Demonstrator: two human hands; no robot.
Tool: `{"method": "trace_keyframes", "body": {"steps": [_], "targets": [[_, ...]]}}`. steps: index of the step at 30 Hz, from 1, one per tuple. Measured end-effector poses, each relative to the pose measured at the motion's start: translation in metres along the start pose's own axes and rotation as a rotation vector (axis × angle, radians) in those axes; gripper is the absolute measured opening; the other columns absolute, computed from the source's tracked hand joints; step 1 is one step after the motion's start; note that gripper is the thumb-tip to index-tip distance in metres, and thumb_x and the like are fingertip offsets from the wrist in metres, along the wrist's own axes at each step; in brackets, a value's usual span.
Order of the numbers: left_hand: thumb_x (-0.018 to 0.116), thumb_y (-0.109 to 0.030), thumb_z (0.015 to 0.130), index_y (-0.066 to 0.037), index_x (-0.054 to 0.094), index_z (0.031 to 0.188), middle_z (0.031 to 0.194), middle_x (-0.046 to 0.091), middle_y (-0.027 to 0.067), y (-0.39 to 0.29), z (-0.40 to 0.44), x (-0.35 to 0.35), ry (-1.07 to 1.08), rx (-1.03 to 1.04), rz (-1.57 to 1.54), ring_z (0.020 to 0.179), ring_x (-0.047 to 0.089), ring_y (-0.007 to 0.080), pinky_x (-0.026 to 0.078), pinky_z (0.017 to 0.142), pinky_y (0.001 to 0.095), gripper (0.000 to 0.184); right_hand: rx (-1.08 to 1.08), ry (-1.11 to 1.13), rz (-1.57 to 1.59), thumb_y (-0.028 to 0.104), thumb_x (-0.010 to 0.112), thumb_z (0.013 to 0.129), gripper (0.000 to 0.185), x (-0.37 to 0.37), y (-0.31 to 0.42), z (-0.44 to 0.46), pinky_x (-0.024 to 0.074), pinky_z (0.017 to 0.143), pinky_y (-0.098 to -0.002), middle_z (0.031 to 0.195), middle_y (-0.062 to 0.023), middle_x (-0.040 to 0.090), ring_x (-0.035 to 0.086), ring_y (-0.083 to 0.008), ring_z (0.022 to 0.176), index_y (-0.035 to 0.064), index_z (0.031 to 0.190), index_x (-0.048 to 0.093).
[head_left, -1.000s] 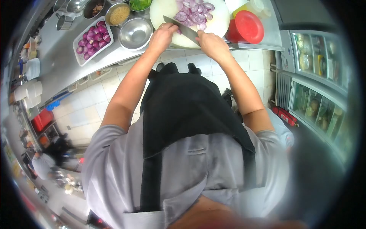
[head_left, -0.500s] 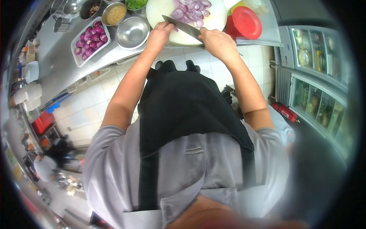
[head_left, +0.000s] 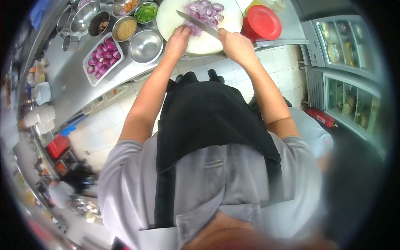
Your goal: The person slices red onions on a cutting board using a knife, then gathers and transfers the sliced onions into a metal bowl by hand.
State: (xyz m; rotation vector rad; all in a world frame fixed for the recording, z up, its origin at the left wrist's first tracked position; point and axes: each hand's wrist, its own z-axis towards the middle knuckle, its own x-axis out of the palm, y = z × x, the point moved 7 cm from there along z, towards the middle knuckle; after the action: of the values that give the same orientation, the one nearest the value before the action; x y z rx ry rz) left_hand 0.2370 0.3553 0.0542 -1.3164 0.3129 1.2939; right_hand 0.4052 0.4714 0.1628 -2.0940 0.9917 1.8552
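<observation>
My right hand is closed round the handle of a knife, its blade lying across the round white cutting board and pointing to the upper left. Near the board's lower left edge, my left hand has its fingers bent together at purple onion pieces, beside the blade. What is between those fingers is mostly hidden. Sliced purple onion is heaped on the board just beyond the blade. An empty steel bowl stands left of the board, and a white basket holds whole peeled purple onions.
Bowls of chopped greens and yellowish food stand behind the steel bowl. A red bowl is right of the board. The steel counter's edge runs before me. A glass-door fridge is at the right. Another person is far left.
The knife and my right hand have shifted slightly, the blade now lying nearer the sliced onion. More bowls show at the top left as the view has tilted.
</observation>
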Motion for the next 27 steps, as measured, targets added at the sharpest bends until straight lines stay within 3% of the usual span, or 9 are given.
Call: {"method": "trace_keyframes", "body": {"steps": [2, 4, 6, 8, 10, 11, 13, 20, 27], "targets": [[0.062, -0.009, 0.099, -0.008, 0.069, 0.117, 0.123, 0.069, 0.0165, 0.009, 0.003, -0.004, 0.029, -0.056, -0.006, 0.113, 0.068, 0.0385, 0.057, 0.095, 0.0502, 0.02, -0.006, -0.05, 0.024, 0.016, 0.051, 0.103, 0.031, -0.01, -0.002, -0.008, 0.0591, 0.081, -0.0559, 0.104, -0.026, 0.076, 0.076, -0.0445, 0.093, 0.0127, 0.128, 0.069], [0.068, -0.012, 0.1, -0.006, 0.071, 0.117, 0.115, 0.071, 0.0168, 0.024, -0.001, -0.037, -0.315, -0.051, 0.021, 0.103, 0.07, 0.0383, 0.057, 0.088, 0.0467, 0.018, -0.028, -0.184, -0.028, 0.014, 0.053, 0.099, 0.039, -0.015, -0.005, -0.012, 0.0599, 0.08, -0.0544, 0.101, -0.0247, 0.076, 0.077, -0.0422, 0.088, 0.0157, 0.135, 0.068], [0.068, -0.011, 0.1, -0.003, 0.07, 0.117, 0.113, 0.071, 0.017, 0.016, -0.012, -0.063, -0.36, -0.145, -0.127, 0.1, 0.07, 0.0367, 0.057, 0.085, 0.0439, 0.019, -0.048, -0.24, -0.127, 0.011, 0.057, 0.095, 0.052, -0.007, -0.011, -0.012, 0.0602, 0.077, -0.0508, 0.095, -0.02, 0.075, 0.077, -0.0375, 0.085, 0.0167, 0.146, 0.062], [0.076, -0.022, 0.097, -0.006, 0.065, 0.135, 0.129, 0.067, 0.018, -0.004, -0.013, -0.062, -0.271, -0.059, -0.107, 0.119, 0.066, 0.0362, 0.051, 0.101, 0.0486, 0.043, -0.134, -0.367, -0.164, 0.01, 0.06, 0.093, 0.056, -0.001, -0.004, -0.021, 0.059, 0.074, -0.0473, 0.091, -0.0155, 0.072, 0.075, -0.0339, 0.083, 0.0129, 0.148, 0.056], [0.079, -0.047, 0.092, -0.01, 0.051, 0.155, 0.152, 0.056, 0.0184, -0.074, 0.001, -0.05, -0.023, 0.366, 0.184, 0.144, 0.051, 0.0366, 0.035, 0.12, 0.055, 0.079, -0.092, -0.419, -0.182, 0.011, 0.063, 0.091, 0.054, 0.011, -0.013, -0.02, 0.0574, 0.076, -0.0445, 0.09, -0.013, 0.07, 0.074, -0.0317, 0.087, 0.0065, 0.144, 0.053], [0.079, -0.047, 0.092, -0.01, 0.051, 0.155, 0.152, 0.056, 0.0183, -0.083, 0.007, -0.041, -0.016, 0.391, 0.183, 0.144, 0.051, 0.0366, 0.035, 0.12, 0.055, 0.079, -0.139, -0.456, -0.188, 0.011, 0.064, 0.09, 0.047, 0.014, -0.012, -0.023, 0.0566, 0.078, -0.0436, 0.091, -0.0121, 0.07, 0.073, -0.0306, 0.088, 0.0059, 0.136, 0.055], [0.073, -0.075, 0.083, -0.007, 0.038, 0.164, 0.165, 0.045, 0.016, -0.093, 0.011, -0.006, 0.234, 0.504, 0.192, 0.157, 0.036, 0.0329, 0.018, 0.128, 0.0611, 0.111, -0.189, -0.48, -0.203, 0.013, 0.066, 0.089, 0.032, 0.012, -0.01, -0.028, 0.0541, 0.083, -0.0407, 0.09, -0.0096, 0.068, 0.072, -0.0272, 0.092, 0.0062, 0.119, 0.055], [0.073, -0.078, 0.081, -0.004, 0.033, 0.166, 0.171, 0.038, 0.0164, -0.055, 0.031, 0.014, 0.297, 0.496, 0.281, 0.161, 0.029, 0.0302, 0.014, 0.131, 0.0583, 0.119, -0.064, -0.501, -0.19, 0.012, 0.064, 0.091, 0.027, -0.018, -0.045, -0.058, 0.0534, 0.081, -0.0385, 0.088, -0.009, 0.067, 0.071, -0.0268, 0.088, 0.0069, 0.116, 0.055], [0.071, -0.068, 0.09, -0.005, 0.032, 0.167, 0.17, 0.035, 0.0256, 0.008, 0.091, 0.017, 0.203, 0.348, 0.136, 0.161, 0.025, 0.0437, 0.016, 0.131, 0.0565, 0.107, 0.239, -0.255, 0.179, 0.005, 0.054, 0.097, 0.022, -0.022, -0.073, -0.069, 0.0571, 0.08, -0.0566, 0.103, -0.0254, 0.073, 0.074, -0.0456, 0.094, -0.0008, 0.118, 0.055]]}}
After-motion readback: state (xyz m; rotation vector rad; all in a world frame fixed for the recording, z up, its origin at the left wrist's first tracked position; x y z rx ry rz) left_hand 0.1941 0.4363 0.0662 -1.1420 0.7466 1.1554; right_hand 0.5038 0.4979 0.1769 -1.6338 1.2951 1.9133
